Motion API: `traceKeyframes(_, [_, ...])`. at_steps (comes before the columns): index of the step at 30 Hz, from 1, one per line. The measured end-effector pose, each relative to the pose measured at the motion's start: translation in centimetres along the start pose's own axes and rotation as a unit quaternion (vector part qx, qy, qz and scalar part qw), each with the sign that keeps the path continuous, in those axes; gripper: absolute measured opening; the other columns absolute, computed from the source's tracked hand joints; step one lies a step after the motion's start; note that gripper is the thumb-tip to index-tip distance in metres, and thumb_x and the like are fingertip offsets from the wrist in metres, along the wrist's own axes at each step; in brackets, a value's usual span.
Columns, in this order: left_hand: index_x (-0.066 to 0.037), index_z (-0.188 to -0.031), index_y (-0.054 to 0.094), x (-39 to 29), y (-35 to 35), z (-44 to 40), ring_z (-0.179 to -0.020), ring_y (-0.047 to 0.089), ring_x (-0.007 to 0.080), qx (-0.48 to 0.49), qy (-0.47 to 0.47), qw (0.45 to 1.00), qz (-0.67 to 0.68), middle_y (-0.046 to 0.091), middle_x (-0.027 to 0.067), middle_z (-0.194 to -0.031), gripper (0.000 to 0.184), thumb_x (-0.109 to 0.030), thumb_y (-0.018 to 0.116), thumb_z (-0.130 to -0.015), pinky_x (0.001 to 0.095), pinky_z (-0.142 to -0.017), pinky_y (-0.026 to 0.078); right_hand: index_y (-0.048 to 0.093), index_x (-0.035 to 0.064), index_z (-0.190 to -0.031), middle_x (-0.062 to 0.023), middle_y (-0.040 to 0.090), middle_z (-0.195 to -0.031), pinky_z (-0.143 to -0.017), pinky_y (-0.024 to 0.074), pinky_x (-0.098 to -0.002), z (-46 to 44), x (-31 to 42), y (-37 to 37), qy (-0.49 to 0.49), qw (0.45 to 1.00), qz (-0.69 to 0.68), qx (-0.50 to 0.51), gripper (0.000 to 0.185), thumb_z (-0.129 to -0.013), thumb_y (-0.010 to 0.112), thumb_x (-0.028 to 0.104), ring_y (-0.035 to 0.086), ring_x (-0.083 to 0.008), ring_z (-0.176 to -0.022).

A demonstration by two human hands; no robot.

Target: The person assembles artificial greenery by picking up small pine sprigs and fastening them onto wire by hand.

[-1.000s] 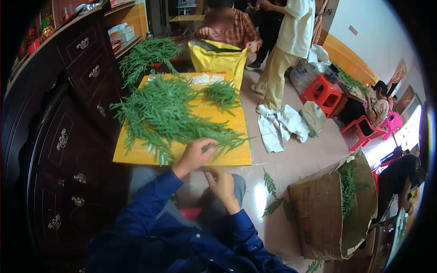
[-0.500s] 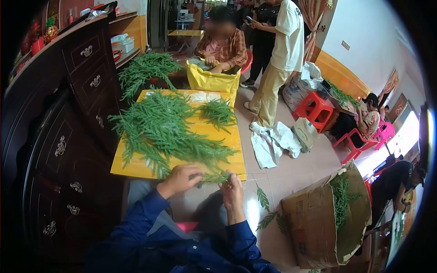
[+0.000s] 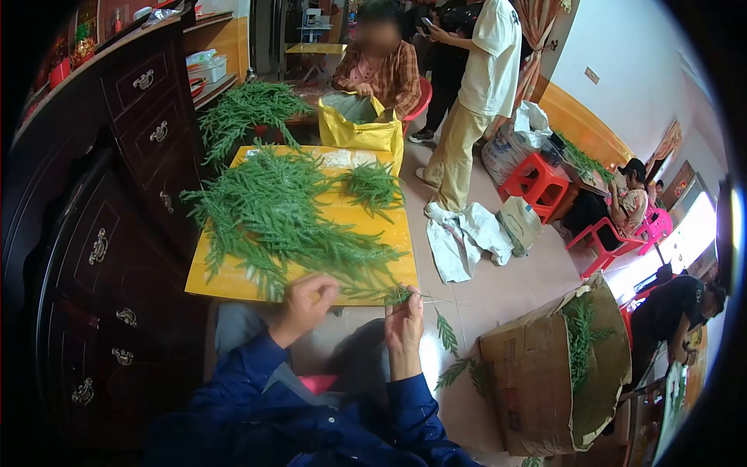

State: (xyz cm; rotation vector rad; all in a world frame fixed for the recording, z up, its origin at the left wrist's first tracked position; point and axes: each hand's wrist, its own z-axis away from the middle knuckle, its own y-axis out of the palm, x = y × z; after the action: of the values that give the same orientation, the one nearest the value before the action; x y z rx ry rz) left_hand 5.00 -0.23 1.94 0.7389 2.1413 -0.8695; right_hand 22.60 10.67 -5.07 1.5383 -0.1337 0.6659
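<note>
A large heap of green leafy sprigs (image 3: 272, 206) covers much of the yellow table (image 3: 226, 272). To its right lies a smaller bunch (image 3: 372, 187). At the table's front right corner, my right hand (image 3: 404, 323) pinches a green sprig (image 3: 395, 294) between thumb and fingers, palm turned up. Thin stem ends stick out to its right. My left hand (image 3: 307, 303) is at the front edge, just below the heap, with fingers curled; whether it holds anything is too blurred to tell.
Across the table a seated person (image 3: 381, 70) handles a yellow bag (image 3: 362, 136). Another person (image 3: 486, 86) stands beside white sacks (image 3: 467, 237). A cardboard box (image 3: 529, 381) with greenery is at the right, a dark cabinet (image 3: 101, 303) at the left.
My hands met around a sprig half a second ago; my left hand has since moved off it to the left. My right hand keeps the sprig and has shifted slightly right.
</note>
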Motion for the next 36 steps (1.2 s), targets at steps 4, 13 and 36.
traceKeyframes(4, [0.001, -0.086, 0.067, 3.1, 2.5, 2.9, -0.067, 0.059, 0.0070, 0.115, -0.172, 0.961, 0.182, 0.066, 0.0033, -0.075, 0.013, -0.011, 0.063, -0.087, 0.0235, -0.061, 0.049, 0.054, 0.0097, -0.109, -0.0065, 0.059, -0.111, -0.093, 0.0456, -0.0376, -0.2, -0.3, -0.5, 0.014, 0.999, -0.035, 0.020, 0.019, -0.096, 0.053, 0.023, 0.057, -0.0225, -0.104])
traceKeyframes(13, [-0.004, -0.105, 0.058, 3.1, 2.5, 2.3, -0.074, 0.063, 0.0145, -0.025, -0.303, 0.835, 0.458, 0.065, 0.0083, -0.088, 0.024, -0.025, 0.053, -0.095, 0.0309, -0.069, 0.051, 0.054, 0.0102, -0.109, -0.0072, 0.060, -0.110, -0.088, 0.0481, -0.0393, 0.9, -0.6, 0.7, 0.143, 0.983, -0.018, 0.116, 0.021, -0.096, 0.051, 0.027, 0.057, -0.0205, -0.100])
traceKeyframes(36, [-0.008, -0.097, 0.060, 5.4, 2.4, 2.8, -0.079, 0.061, 0.0149, -0.124, -0.289, 0.824, 0.472, 0.063, 0.0039, -0.091, 0.013, -0.020, 0.058, -0.092, 0.0300, -0.066, 0.051, 0.053, 0.0100, -0.115, -0.0029, 0.058, -0.107, -0.083, 0.0493, -0.0331, 1.0, -1.6, 1.1, 0.118, 0.988, 0.096, 0.040, 0.026, -0.096, 0.053, 0.028, 0.060, -0.0178, -0.097])
